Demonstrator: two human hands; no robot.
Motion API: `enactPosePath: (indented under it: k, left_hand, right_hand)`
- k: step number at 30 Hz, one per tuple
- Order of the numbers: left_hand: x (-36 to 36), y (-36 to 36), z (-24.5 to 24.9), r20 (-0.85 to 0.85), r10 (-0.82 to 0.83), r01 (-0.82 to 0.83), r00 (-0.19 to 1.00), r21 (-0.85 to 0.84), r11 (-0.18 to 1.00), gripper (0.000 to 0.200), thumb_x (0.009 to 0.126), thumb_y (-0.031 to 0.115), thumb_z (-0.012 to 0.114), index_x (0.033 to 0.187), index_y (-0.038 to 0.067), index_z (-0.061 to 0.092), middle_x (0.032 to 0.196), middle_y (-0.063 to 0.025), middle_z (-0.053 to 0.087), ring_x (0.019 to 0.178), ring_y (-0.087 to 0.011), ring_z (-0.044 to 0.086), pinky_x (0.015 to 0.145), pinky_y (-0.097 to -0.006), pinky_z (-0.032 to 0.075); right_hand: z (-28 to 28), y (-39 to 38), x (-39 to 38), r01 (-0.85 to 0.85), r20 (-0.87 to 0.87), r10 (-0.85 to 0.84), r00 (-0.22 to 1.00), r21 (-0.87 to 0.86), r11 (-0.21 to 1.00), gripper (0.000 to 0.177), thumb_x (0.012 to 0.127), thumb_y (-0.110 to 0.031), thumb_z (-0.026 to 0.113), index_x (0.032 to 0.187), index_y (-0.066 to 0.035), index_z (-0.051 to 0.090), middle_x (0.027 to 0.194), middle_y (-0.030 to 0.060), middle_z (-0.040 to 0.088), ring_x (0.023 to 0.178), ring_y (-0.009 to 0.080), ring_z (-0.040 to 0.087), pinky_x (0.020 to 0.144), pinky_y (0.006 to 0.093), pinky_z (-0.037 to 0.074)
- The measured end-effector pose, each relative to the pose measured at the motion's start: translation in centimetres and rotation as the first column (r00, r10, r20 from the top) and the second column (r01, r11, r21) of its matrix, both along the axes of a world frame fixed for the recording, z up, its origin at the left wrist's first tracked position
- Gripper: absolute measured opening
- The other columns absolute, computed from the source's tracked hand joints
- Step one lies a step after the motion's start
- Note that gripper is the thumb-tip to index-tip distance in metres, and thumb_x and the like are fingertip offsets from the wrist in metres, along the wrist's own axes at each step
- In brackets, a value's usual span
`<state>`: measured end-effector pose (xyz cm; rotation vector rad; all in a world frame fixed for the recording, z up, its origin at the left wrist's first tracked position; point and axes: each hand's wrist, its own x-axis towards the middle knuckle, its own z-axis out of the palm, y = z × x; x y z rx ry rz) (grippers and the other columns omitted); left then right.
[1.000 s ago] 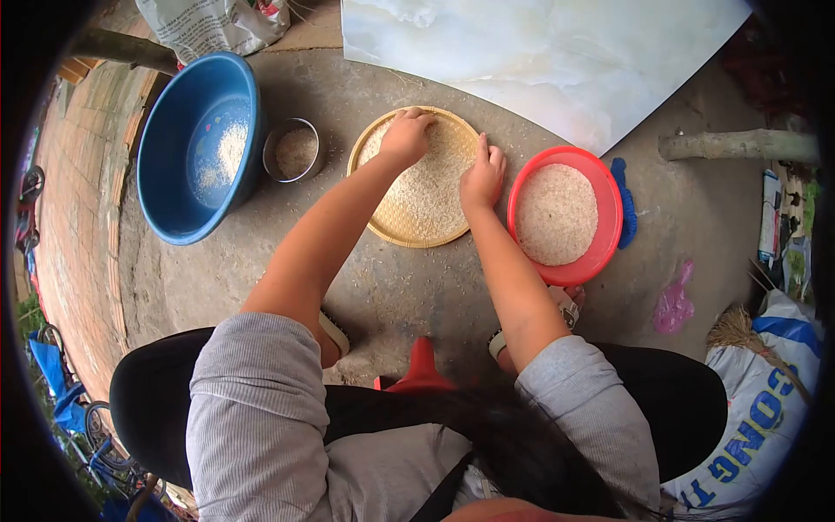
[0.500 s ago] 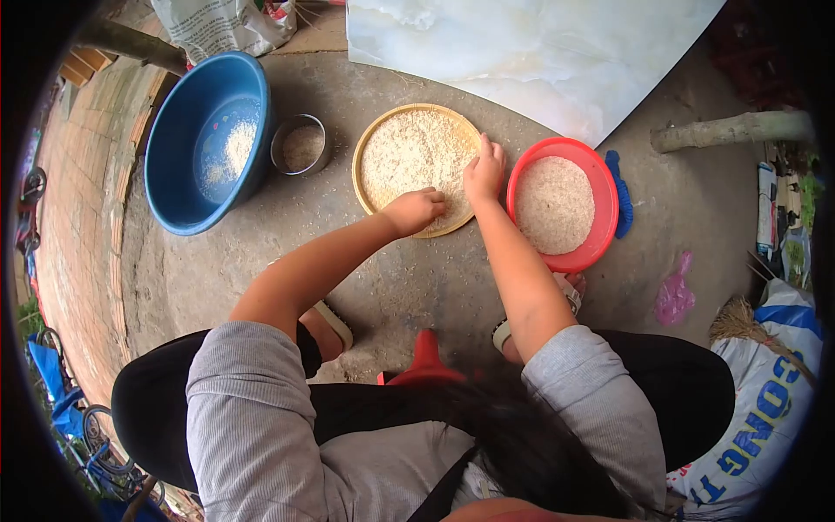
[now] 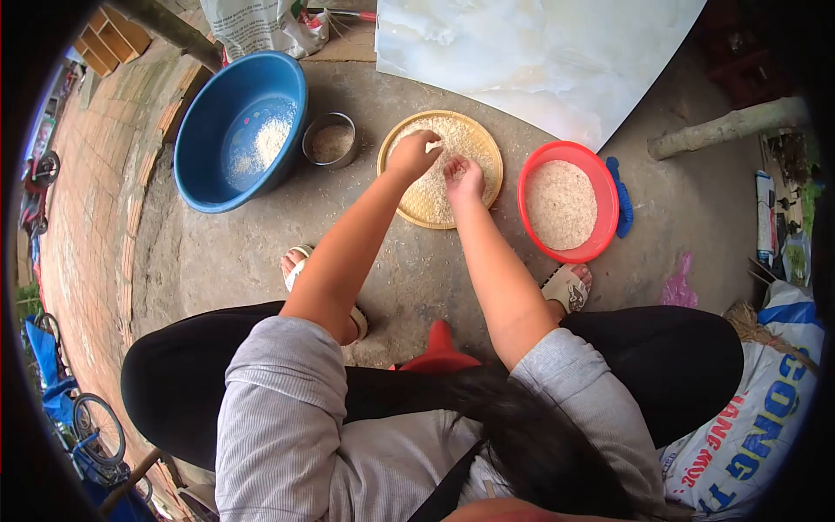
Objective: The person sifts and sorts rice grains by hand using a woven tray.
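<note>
A round woven tray (image 3: 493,148) lies on the concrete floor, with pale grains of what looks like rice (image 3: 452,135) spread over it. Above its left half is my left hand (image 3: 414,157), fingers bent and a gap between thumb and fingertips. My right hand (image 3: 466,180) is over the tray's middle, close beside the left, palm turned up and fingers loosely cupped. Whether a few grains lie in that palm is too small to tell. Neither hand grips the tray's rim.
Left of the tray are a metal bowl (image 3: 352,143) of grain and a large blue basin (image 3: 193,139) with some grain. To its right stands a red basin (image 3: 611,213) of grain, beside a blue glove-like cloth (image 3: 624,200). A marbled sheet (image 3: 539,61) lies behind; printed sacks (image 3: 739,435) stand at right.
My right hand has let go of the tray's rim and turned palm up over the grains. My left hand has lifted from the grains and moved farther up the tray. The view has shifted.
</note>
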<state>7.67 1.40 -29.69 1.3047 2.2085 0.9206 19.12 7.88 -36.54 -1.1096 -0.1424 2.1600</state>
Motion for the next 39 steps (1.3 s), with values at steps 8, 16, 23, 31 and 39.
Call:
enactPosePath:
  k: [8,16,23,31,39]
  left_hand:
    - [6.2,-4.9,-4.1,-0.277,-0.294,0.324,0.915,0.07,0.943,0.025,0.073,0.019,0.066,0.098,0.013,0.065,0.103,-0.0069,0.061,0.097,-0.029,0.055,0.089,-0.0369,0.045]
    - [2.7,-3.4,-3.7,-0.028,0.028,-0.022,0.999,0.187,0.982,0.009,0.074,0.008,0.069,0.082,0.006,0.071,0.08,-0.0087,0.066,0.071,-0.0254,0.063,0.067,-0.0315,0.051]
    - [3.0,-0.7,1.0,-0.118,-0.248,0.259,0.962,0.087,0.962,0.02,0.073,0.007,0.069,0.093,0.007,0.068,0.087,-0.0087,0.063,0.08,-0.0261,0.062,0.074,-0.035,0.05]
    - [6.6,-5.0,-3.8,-0.308,-0.708,0.746,0.635,0.007,0.666,0.035,0.077,0.004,0.054,0.111,0.006,0.06,0.117,-0.0062,0.057,0.105,-0.0257,0.053,0.089,-0.0322,0.046]
    - [0.9,-7.6,-4.4,-0.294,-0.499,0.479,0.815,-0.141,0.866,0.016,0.077,0.007,0.057,0.091,0.007,0.065,0.093,-0.0075,0.063,0.088,-0.026,0.06,0.076,-0.0339,0.05]
  right_hand:
    - [-0.1,2.0,5.0,-0.169,0.467,-0.021,0.884,0.362,0.916,0.034,0.092,-0.024,0.041,0.086,0.006,0.057,0.076,0.0136,0.06,0.061,0.0195,0.059,0.057,0.0306,0.052]
    - [0.5,0.4,3.6,-0.338,0.507,0.158,0.847,0.285,0.897,0.037,0.095,-0.027,0.039,0.093,0.006,0.056,0.086,0.0163,0.061,0.074,0.0228,0.061,0.069,0.0339,0.053]
    - [-0.6,1.9,3.8,-0.37,0.099,0.365,0.926,0.028,0.929,0.03,0.094,-0.027,0.042,0.09,-0.001,0.054,0.079,0.0088,0.055,0.072,0.0179,0.054,0.068,0.0313,0.048]
    - [0.8,4.0,5.8,-0.22,0.275,0.162,0.948,0.196,0.956,0.025,0.092,-0.022,0.046,0.082,0.0,0.054,0.071,0.0078,0.054,0.062,0.0179,0.052,0.058,0.0301,0.047]
    - [0.3,2.8,5.6,-0.342,0.362,0.251,0.898,0.213,0.915,0.03,0.093,-0.024,0.043,0.082,0.001,0.056,0.07,0.0098,0.058,0.059,0.0194,0.057,0.058,0.0321,0.051]
